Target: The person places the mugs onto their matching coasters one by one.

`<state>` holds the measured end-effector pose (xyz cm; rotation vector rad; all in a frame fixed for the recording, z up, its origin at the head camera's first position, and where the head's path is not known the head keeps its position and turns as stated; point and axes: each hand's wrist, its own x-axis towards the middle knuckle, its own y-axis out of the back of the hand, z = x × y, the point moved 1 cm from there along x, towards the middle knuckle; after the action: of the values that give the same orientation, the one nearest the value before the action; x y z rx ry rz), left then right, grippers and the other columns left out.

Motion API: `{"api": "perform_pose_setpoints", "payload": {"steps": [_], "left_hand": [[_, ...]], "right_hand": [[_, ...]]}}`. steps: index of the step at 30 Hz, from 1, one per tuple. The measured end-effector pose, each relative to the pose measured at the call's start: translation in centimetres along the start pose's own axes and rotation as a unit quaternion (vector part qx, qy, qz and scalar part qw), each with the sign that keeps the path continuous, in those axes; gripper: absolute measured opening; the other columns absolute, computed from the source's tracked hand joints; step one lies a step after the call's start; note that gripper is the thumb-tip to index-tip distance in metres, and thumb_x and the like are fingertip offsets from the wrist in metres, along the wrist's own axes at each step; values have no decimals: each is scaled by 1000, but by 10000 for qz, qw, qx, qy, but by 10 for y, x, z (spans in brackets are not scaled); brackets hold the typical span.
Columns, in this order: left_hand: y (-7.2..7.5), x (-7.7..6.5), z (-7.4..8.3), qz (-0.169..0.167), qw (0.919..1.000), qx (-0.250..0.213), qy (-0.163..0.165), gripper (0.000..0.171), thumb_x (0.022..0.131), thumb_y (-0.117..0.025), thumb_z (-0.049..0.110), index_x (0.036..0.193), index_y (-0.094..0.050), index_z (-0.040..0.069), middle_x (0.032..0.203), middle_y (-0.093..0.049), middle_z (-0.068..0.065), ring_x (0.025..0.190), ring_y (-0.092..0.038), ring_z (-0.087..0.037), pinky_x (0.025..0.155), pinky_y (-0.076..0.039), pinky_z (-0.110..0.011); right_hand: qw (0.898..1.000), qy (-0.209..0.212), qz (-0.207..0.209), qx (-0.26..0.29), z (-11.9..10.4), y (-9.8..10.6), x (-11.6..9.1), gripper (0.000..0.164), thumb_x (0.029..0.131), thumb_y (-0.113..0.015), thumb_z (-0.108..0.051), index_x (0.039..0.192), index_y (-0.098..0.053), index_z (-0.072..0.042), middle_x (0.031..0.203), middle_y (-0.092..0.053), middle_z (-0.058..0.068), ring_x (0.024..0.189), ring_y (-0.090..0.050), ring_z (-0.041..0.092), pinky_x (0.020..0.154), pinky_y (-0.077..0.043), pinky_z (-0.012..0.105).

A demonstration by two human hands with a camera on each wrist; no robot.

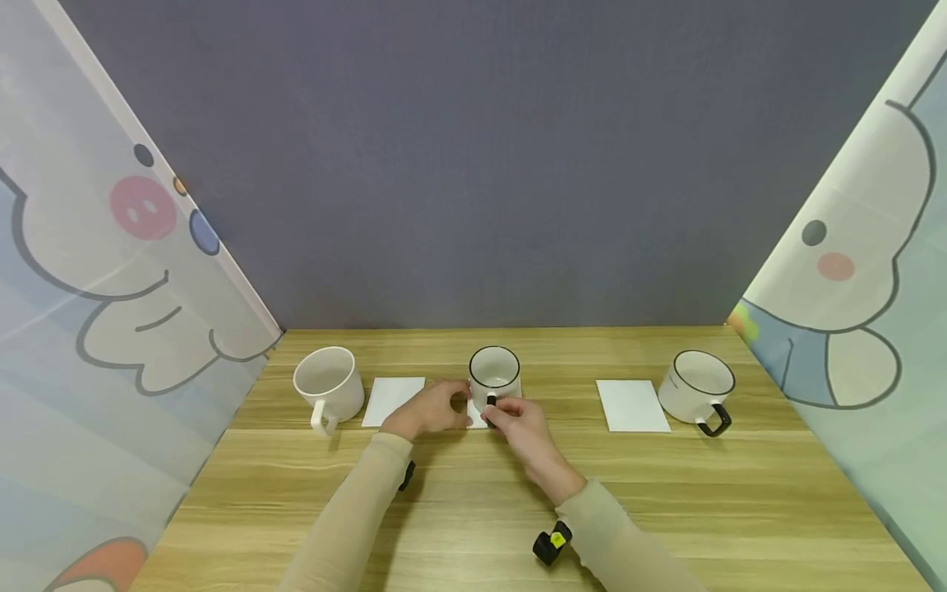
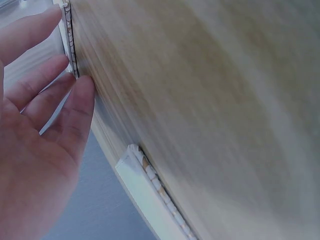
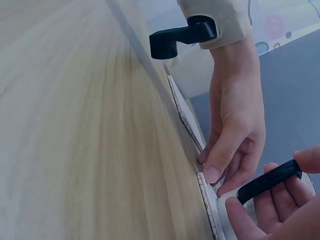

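Black handle (image 3: pixel 268 181) pinched by right hand (image 1: pixel 527 432), left hand (image 1: pixel 429 409) relaxed at coaster (image 1: pixel 478 417), layered edge (image 3: pixel 205 196), wrist views only

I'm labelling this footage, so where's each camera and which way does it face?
Head: on the head, facing forward and down across the table; left hand and right hand show.
Left wrist: worn there, facing the table; left hand shows.
Right wrist: worn there, facing the black handle; both hands show.
Head shares that handle.
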<state>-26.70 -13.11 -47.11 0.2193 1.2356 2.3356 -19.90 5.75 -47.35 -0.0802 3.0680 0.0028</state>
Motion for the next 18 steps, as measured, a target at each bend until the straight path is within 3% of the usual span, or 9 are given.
{"api": "perform_pose_setpoints", "payload": {"steps": [10, 18], "left_hand": [[-1, 2, -1, -6, 10000, 42, -21, 44, 85, -83, 20, 125, -67, 10, 135, -64, -7, 133, -52, -30, 112, -39, -51], [-2, 1, 0, 28, 9999, 65, -82, 40, 83, -83, 18, 118, -68, 10, 134, -64, -8, 130, -54, -31, 111, -41, -51]], "right_hand": [[9999, 116, -64, -15, -1, 2, -1, 25, 97, -69, -11, 107, -68, 11, 100, -71, 13, 94, -67, 20, 87, -58, 47], [9985, 230, 21, -503, -5, 17, -1, 18, 97, -68, -10, 102, -71, 7, 95, -70, 13, 88, -66, 23, 85, -58, 49]]}}
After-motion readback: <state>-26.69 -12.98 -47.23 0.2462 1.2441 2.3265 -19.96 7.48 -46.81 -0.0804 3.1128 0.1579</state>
